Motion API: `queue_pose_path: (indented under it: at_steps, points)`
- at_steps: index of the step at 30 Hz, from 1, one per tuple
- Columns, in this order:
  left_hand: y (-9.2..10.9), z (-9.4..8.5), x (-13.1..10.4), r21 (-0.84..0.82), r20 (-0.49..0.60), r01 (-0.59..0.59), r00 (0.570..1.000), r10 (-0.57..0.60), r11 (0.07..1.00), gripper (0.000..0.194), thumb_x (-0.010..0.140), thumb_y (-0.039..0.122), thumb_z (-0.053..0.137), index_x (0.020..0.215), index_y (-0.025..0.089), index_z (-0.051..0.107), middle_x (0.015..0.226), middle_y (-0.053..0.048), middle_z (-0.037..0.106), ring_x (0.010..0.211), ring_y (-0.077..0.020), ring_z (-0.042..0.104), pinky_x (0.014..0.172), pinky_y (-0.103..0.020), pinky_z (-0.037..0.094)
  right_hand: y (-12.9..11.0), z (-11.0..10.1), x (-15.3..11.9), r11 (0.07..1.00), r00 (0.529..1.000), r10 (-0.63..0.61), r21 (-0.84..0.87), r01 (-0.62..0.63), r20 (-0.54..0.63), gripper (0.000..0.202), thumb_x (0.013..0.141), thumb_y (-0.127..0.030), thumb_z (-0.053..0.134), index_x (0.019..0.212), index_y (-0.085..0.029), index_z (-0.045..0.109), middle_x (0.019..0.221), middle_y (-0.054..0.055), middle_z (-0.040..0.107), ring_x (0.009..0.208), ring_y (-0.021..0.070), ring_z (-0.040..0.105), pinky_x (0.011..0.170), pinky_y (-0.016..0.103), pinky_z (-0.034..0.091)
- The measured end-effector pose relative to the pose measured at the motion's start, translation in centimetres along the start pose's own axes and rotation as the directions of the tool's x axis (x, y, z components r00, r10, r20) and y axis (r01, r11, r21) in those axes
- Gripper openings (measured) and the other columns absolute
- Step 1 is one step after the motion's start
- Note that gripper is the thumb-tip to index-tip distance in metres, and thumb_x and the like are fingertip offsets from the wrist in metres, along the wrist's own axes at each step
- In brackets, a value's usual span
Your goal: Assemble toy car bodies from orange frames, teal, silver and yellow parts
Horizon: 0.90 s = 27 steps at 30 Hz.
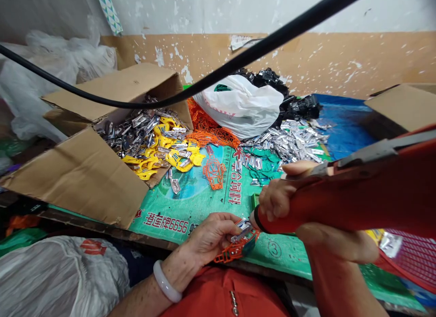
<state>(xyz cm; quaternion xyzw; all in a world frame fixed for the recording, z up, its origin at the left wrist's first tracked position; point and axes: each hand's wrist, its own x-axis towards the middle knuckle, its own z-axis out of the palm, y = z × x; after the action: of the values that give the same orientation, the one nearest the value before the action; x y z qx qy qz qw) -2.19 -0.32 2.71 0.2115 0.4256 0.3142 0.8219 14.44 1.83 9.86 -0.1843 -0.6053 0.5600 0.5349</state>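
My left hand [211, 237], with a pale bangle on the wrist, pinches a silver piece [240, 230] against an orange plastic frame [231, 252] at the table's front edge. My right hand [277, 199] is wrapped round a red power tool [344, 196] that looks like a power screwdriver. The tool's narrow black-collared tip points left and meets the silver piece near my left fingertips. Exactly what the tip touches is hidden. A single orange frame [215, 172] lies flat on the green sheet [197, 203] beyond my hands.
An open cardboard box [98, 176] at left spills silver and yellow pieces [170, 151]. A white plastic bag [245, 108], orange frames [204, 121], black parts [299, 106] and silver pieces [289, 137] are heaped behind. A black cable [218, 83] crosses overhead. A red basket [408, 258] stands right.
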Motion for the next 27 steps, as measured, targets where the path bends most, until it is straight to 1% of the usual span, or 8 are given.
queue_pose_path:
  at_steps: [5, 12, 18, 22, 27]
  points:
    - [-0.2, 0.0, 0.01, 0.013, -0.02, 0.009, 1.0, -0.008, 1.0, 0.015, 0.05, 0.011, 0.062, 0.066, 0.011, 0.064, 0.055, 0.003, 0.055, 0.046, -0.0061, 0.043, 0.048, -0.022, 0.027, 0.13, -0.16, -0.02, 0.999, 0.999, -0.034, 0.014, 0.034, -0.001, 0.045, 0.077, -0.036, 0.068, 0.118, -0.029, 0.052, 0.072, -0.001, 0.056, 0.061, 0.0161, 0.054, 0.059, 0.037, 0.048]
    - [-0.49, -0.07, -0.01, 0.051, -0.039, -0.019, 0.999, 0.021, 0.999, 0.016, 0.051, 0.014, 0.064, 0.067, 0.011, 0.063, 0.051, 0.005, 0.049, 0.043, -0.0043, 0.036, 0.046, -0.023, 0.021, -0.09, 0.17, -0.03, 0.998, 1.0, -0.01, 0.06, 0.011, -0.011, 0.042, 0.076, -0.035, 0.069, 0.115, -0.03, 0.054, 0.07, -0.001, 0.056, 0.057, 0.0155, 0.054, 0.054, 0.036, 0.049]
    - [-0.74, 0.03, -0.08, 0.068, -0.057, -0.046, 0.997, 0.05, 0.997, 0.018, 0.051, 0.014, 0.065, 0.068, 0.011, 0.065, 0.054, 0.003, 0.053, 0.045, -0.0054, 0.038, 0.048, -0.023, 0.023, -0.06, 0.01, -0.34, 1.0, 1.0, -0.005, 0.019, 0.005, -0.004, 0.042, 0.077, -0.036, 0.069, 0.116, -0.031, 0.054, 0.072, 0.001, 0.059, 0.063, 0.0184, 0.056, 0.057, 0.038, 0.049]
    - [-0.91, 0.18, -0.22, 0.051, -0.055, -0.065, 0.996, 0.067, 0.997, 0.015, 0.052, 0.014, 0.065, 0.066, 0.011, 0.065, 0.054, 0.003, 0.054, 0.045, -0.0053, 0.04, 0.048, -0.022, 0.024, -0.34, 0.25, -0.19, 1.0, 1.0, 0.002, -0.019, -0.002, -0.008, 0.042, 0.077, -0.035, 0.07, 0.116, -0.033, 0.055, 0.071, 0.0, 0.059, 0.063, 0.018, 0.056, 0.058, 0.038, 0.049]
    - [-0.82, 0.57, -0.52, 0.054, -0.062, -0.054, 0.996, 0.057, 0.997, 0.012, 0.05, 0.013, 0.066, 0.062, 0.011, 0.064, 0.051, 0.003, 0.053, 0.043, -0.0047, 0.04, 0.046, -0.021, 0.024, -0.21, 0.25, 0.06, 1.0, 1.0, 0.014, -0.009, -0.014, -0.009, 0.042, 0.072, -0.038, 0.072, 0.111, -0.034, 0.057, 0.068, -0.002, 0.059, 0.058, 0.0178, 0.056, 0.054, 0.038, 0.05]
